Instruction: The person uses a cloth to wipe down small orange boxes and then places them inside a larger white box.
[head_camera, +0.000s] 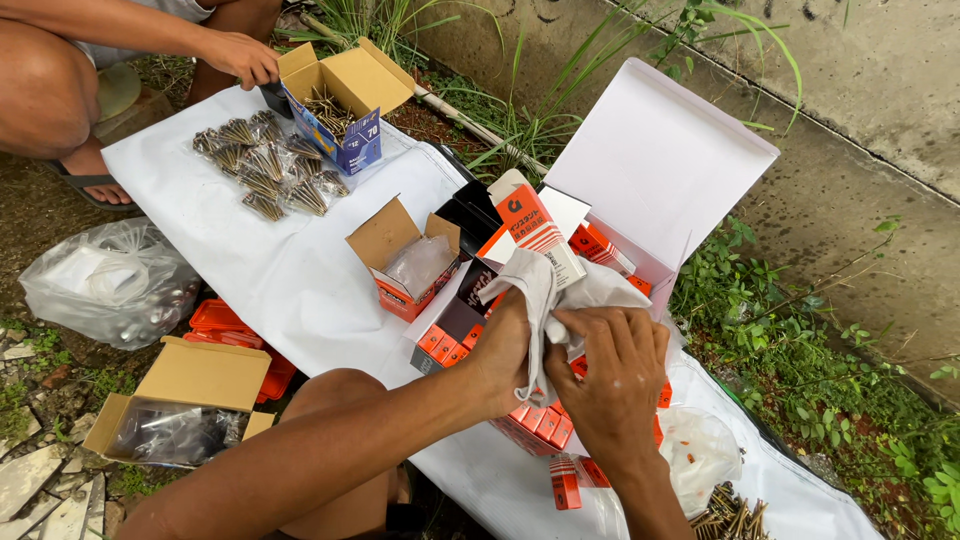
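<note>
My left hand (505, 350) and my right hand (612, 375) both grip a white cloth (545, 285) that is wrapped around an orange and white box (535, 228). The box sticks up out of the cloth. Beneath my hands lie several small orange boxes (535, 420) on a white sheet (300, 280). Just to the left stands an open orange carton (405, 260) with a clear plastic bag inside.
A large white lidded box (655, 170) stands open behind my hands. Another person's hand (240, 55) holds an open blue and brown carton (340, 100) beside bundles of screws (270, 165). A plastic bag (105, 285) and an open cardboard box (185, 405) lie on the ground at left. Loose screws (730, 515) lie at the lower right.
</note>
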